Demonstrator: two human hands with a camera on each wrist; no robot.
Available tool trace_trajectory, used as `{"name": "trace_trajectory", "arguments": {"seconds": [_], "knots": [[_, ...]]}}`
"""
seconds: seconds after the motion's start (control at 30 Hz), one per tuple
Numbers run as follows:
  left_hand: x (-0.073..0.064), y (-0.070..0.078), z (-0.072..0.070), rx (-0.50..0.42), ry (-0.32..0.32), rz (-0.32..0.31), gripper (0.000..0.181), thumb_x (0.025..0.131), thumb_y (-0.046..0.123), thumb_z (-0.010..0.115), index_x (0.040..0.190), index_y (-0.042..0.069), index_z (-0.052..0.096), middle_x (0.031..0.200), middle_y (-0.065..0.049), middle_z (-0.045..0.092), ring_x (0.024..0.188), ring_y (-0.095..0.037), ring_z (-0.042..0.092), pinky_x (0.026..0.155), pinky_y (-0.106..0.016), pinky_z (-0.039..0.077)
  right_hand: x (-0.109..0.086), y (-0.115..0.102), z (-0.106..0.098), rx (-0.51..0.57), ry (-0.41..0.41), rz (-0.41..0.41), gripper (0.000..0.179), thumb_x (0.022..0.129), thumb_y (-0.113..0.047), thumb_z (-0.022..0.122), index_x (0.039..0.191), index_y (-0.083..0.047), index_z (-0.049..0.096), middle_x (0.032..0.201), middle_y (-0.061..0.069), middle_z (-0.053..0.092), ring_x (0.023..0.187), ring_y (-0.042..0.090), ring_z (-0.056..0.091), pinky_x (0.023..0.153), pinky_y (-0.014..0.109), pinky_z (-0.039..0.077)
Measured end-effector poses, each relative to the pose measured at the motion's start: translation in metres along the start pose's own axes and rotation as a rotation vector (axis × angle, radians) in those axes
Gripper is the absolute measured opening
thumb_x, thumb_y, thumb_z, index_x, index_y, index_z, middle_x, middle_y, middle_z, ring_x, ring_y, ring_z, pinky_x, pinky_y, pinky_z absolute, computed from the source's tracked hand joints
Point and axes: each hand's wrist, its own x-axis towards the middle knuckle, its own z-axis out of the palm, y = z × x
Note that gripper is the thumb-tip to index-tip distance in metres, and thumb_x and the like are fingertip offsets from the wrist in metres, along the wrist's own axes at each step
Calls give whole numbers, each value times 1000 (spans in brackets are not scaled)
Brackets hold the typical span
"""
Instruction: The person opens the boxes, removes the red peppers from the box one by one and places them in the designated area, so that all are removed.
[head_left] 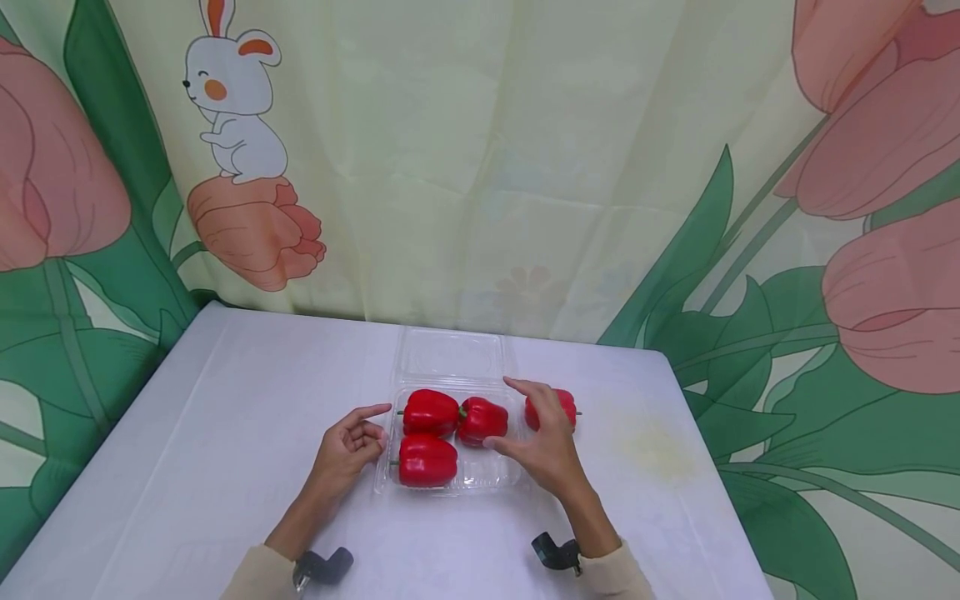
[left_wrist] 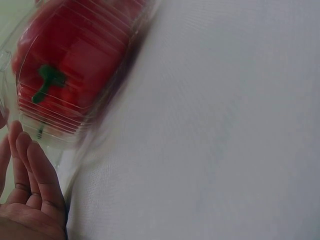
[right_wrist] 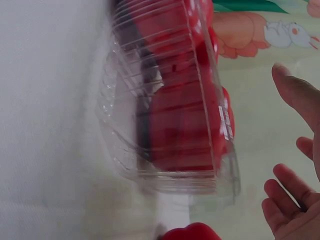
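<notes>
The L hand (head_left: 347, 446) is at the left rim of the clear container (head_left: 487, 478), index finger rather straight, the others loosely bent; if the fingertips touch the plastic, I cannot tell. The R hand (head_left: 546, 442) is spread wide, thumb & fingers well apart w/ only air btw. them, over the container's right part; the R wrist view shows a gap to the plastic. Inside lie the back-left pepper (head_left: 430, 412), the front-left pepper (head_left: 427, 461) and the right pepper (head_left: 482, 422), all red, on their sides, long axis approx. left-right, stems to the left. The outside pepper (head_left: 567, 406) lies on the table (head_left: 225, 467) just beside the container, partly behind the R hand, stem pointing right. The lid (head_left: 452, 357) is open, on the far side.
</notes>
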Motion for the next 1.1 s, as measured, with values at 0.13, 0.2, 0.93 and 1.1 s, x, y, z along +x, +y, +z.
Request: {"name": "trace_trajectory", "arguments": {"seconds": [0.13, 0.2, 0.93, 1.1], "knots": [[0, 0, 0, 2, 3, 0, 50, 97, 3, 71, 143, 21, 63, 104, -8, 68, 87, -16, 67, 80, -20, 62, 0, 0, 7, -6, -31, 11, 92, 68, -32, 101, 147, -46, 55, 150, -10, 55, 140, 20, 53, 100, 56, 60], [-1, 1, 0, 0, 4, 1, 50, 97, 2, 71, 143, 20, 63, 103, -8, 68, 86, -16, 66, 79, -20, 62, 0, 0, 11, -13, -45, 13, 91, 68, -32, 101, 146, -45, 56, 150, -10, 55, 140, 20, 53, 100, 55, 60], [0, -1, 1, 0, 3, 12, 51, 97, 4, 73, 144, 21, 63, 104, -9, 69, 85, -16, 68, 80, -21, 62, 7, 4, 33, -124, -128, -10, 89, 66, -22, 102, 146, -28, 61, 144, -4, 60, 134, 20, 59, 94, 40, 64], [-1, -1, 1, 1, -1, 17, 51, 96, 5, 74, 144, 18, 62, 104, -10, 69, 84, -15, 67, 79, -20, 62, 9, 5, 35, -161, -147, 2, 88, 67, -22, 102, 145, -28, 61, 143, -2, 60, 134, 21, 58, 95, 41, 64]]}}
